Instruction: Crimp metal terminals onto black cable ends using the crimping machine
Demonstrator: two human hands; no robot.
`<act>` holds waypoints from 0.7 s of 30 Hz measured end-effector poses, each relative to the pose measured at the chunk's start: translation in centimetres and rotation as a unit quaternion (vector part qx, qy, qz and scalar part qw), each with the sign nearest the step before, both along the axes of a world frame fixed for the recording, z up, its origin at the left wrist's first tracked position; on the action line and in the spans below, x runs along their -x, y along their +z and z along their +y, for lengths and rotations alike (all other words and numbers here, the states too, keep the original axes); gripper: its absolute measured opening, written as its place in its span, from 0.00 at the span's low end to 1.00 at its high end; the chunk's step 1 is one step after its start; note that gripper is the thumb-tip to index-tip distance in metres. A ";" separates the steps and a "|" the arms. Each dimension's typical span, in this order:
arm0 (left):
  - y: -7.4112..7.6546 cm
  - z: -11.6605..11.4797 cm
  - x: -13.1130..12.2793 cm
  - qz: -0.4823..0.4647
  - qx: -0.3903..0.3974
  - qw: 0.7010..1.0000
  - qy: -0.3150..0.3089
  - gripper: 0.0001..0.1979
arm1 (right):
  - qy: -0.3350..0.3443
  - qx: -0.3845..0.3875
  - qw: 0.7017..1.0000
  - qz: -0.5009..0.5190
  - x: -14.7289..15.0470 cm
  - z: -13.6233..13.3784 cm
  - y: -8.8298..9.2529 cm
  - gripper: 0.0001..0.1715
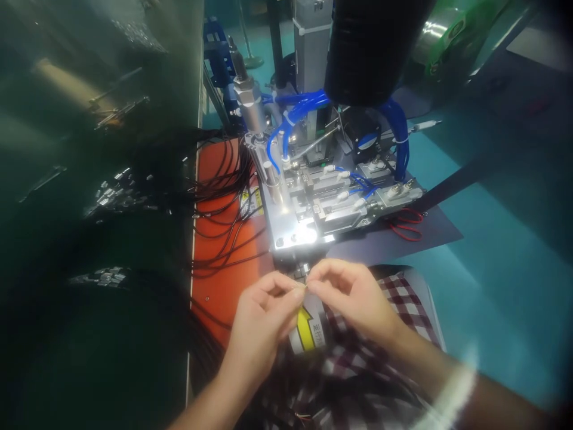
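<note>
My left hand [262,313] and my right hand [356,292] meet fingertip to fingertip just in front of a metal machine [331,218] with a bright light on its front edge. Thumb and forefinger of each hand are pinched together. Between them shows a tiny yellowish bit, too small to name. Right behind the fingertips sits a small metal fitting [305,268] at the machine's front. Below the hands lies a white label with a yellow arrow [305,331], partly covered by my left hand.
Black cables [226,191] run across an orange panel [217,292] to a dark green table [111,346] at left. Several piles of shiny small parts [119,194] lie there. Blue air tubes [307,104] loop over the machine. A black cylinder [369,51] hangs above.
</note>
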State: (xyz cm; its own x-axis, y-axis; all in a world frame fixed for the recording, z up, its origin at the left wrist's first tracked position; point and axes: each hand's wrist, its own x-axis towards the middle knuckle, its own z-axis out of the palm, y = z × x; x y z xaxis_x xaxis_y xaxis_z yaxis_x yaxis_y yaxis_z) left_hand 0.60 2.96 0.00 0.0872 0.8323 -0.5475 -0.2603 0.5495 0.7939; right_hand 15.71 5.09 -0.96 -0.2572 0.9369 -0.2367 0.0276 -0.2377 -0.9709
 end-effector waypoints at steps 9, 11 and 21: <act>-0.3 -0.4 0.2 0.010 -0.004 1.000 -0.014 0.13 | -0.006 -0.336 0.927 -0.164 -1.4 -1.0 -0.2 0.09; -0.5 -0.4 0.2 0.012 -0.006 1.000 -0.012 0.13 | 0.004 -0.393 0.896 -0.208 -1.6 -1.3 -0.2 0.11; -0.6 -0.4 0.2 0.011 -0.015 1.000 -0.007 0.13 | -0.007 -0.428 0.873 -0.234 -1.9 -1.6 -0.9 0.14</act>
